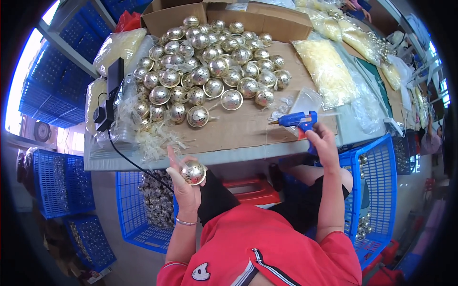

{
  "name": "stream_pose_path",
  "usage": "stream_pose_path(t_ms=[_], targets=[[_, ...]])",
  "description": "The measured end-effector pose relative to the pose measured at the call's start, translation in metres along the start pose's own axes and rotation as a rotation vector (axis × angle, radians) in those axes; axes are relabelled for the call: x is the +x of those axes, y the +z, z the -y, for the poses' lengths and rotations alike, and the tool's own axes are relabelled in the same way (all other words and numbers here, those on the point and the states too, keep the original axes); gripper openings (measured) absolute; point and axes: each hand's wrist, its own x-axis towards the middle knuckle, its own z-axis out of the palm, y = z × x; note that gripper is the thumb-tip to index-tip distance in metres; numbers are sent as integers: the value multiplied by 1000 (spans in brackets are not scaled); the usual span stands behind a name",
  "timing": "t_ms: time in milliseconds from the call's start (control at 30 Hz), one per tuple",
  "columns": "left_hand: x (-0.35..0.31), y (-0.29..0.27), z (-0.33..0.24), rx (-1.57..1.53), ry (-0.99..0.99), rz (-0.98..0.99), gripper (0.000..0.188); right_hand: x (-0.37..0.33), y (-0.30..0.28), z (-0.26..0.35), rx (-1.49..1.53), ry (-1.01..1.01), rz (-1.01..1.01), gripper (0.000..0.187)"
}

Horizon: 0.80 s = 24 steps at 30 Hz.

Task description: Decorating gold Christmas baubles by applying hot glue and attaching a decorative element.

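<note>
My left hand (185, 193) is closed around a shiny gold ball (193, 171), held low just in front of the table's near edge. A pale translucent strip stands up beside the ball at my fingers. In my right hand (325, 147) is a blue glue gun (298, 118), its nozzle pointing left over the cardboard. A clear glue stick (329, 114) sticks out of its back end. Many similar gold balls with dark markings (218, 66) lie heaped on the far part of the table. Loose translucent strips (155, 142) are scattered at the left front.
A black power strip (114, 78) stands at the left, with a black cord (133, 164) hanging over the edge. Blue baskets (125, 209) flank my legs. A bag of pale strips (327, 71) lies right; a cardboard box (260, 20) stands behind the balls.
</note>
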Motion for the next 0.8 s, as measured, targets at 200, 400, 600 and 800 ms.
stream_pose_path(t_ms=[200, 400, 600, 800], targets=[[-5, -11, -9, 0, 25, -42, 81, 40, -11, -30, -544, -325, -350, 19], [-13, -36, -18, 17, 57, -100, 81, -2, 91, 6, -449, -604, -230, 7], [-15, -45, -19, 7, 73, -97, 78, -1, 220, 20, -222, -611, 297, 11], [-22, -51, -20, -61, 92, -65, 77, 39, 286, 45, -437, -409, 364, 28]])
